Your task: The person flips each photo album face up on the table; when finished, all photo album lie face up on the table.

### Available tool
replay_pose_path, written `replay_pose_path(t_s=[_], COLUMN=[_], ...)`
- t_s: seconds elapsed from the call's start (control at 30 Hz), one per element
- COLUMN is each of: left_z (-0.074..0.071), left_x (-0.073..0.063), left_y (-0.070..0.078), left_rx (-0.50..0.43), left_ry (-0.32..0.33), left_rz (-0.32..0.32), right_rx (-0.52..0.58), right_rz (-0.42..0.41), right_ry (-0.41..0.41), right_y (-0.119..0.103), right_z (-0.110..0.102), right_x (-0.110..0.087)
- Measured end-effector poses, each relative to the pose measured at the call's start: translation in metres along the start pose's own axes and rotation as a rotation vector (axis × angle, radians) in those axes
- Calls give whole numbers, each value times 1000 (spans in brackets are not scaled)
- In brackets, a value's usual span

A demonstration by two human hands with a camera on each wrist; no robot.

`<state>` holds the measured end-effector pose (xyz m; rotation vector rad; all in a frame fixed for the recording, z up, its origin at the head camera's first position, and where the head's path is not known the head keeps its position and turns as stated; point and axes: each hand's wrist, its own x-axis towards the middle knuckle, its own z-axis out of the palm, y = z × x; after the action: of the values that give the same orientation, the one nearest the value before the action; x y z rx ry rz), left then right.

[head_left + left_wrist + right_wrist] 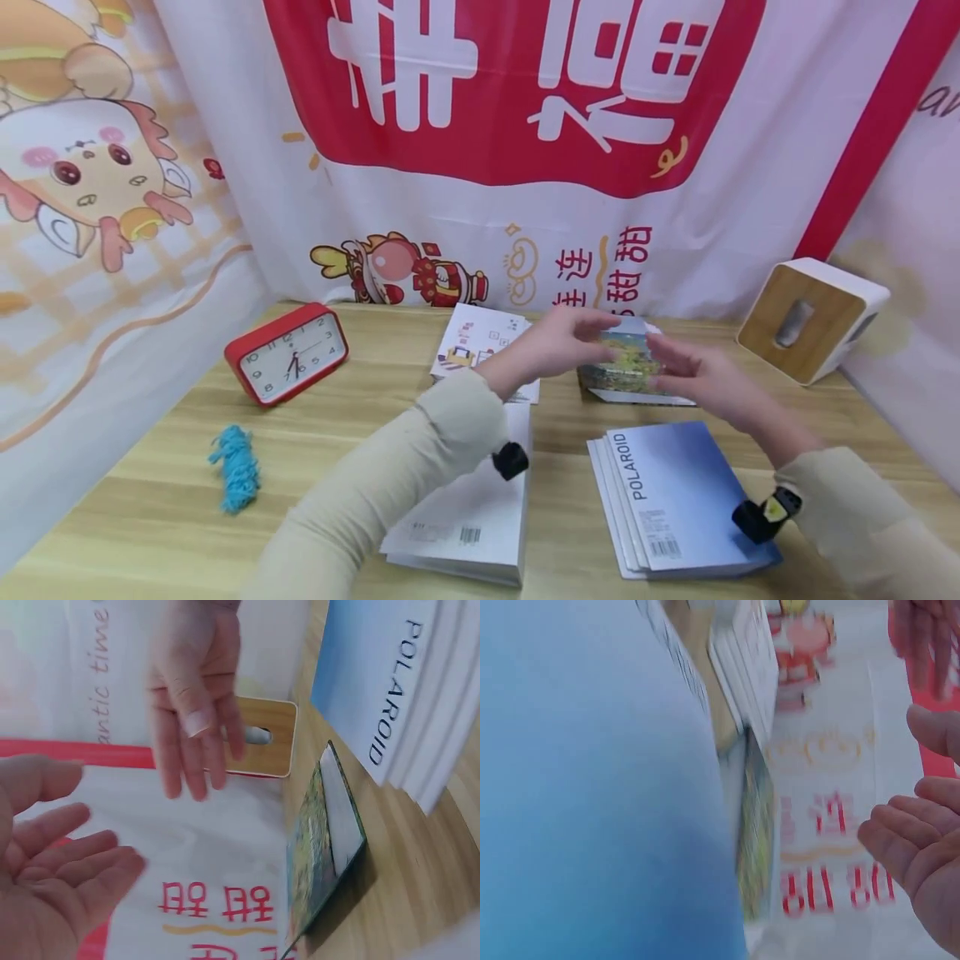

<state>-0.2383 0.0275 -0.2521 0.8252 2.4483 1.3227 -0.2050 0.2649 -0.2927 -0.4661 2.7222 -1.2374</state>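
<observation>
Both hands hover above a book with a green and yellow landscape cover (633, 371) at the back of the table. The left hand (555, 346) is to its left, fingers extended and nothing in them. Facing it from the right, the right hand (701, 375) is also bare, its fingers loosely straight. In the left wrist view, the landscape book (311, 855) lies on the wood below both hands. Closer to the person, a stack of blue and white POLAROID books (682, 492) lies under the right wrist. Under the left forearm is a thick white book stack (487, 508).
White books with cartoon prints (480, 333) lie behind the left forearm. A red alarm clock (288, 350) and a blue yarn bundle (238, 471) are at the left. A white box with a wooden front (795, 325) stands back right, near the printed curtain (487, 225).
</observation>
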Motion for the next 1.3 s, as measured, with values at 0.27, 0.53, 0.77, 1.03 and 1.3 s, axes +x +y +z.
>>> replay_pose_path(t_s=[0.27,0.53,0.77,1.03,1.3], left_z=[-26,-32,-23,-10,4], left_x=[-57,-107,-137,-149,-156], left_y=[-10,-46,-62,-69,-71], left_rx=[61,259,371,439,604], left_ry=[66,-58,-263,-338,-307], left_rz=[66,103,141,107,125], right_rx=[180,378,422,420,257], right_rz=[-49,2,73,-4,-62], right_ry=[-59,-76,-134,-186,-250], right_y=[-21,-39,-45,-39,-33], right_z=[51,97,132,152,169], right_x=[-8,-22,-32,-41,-43])
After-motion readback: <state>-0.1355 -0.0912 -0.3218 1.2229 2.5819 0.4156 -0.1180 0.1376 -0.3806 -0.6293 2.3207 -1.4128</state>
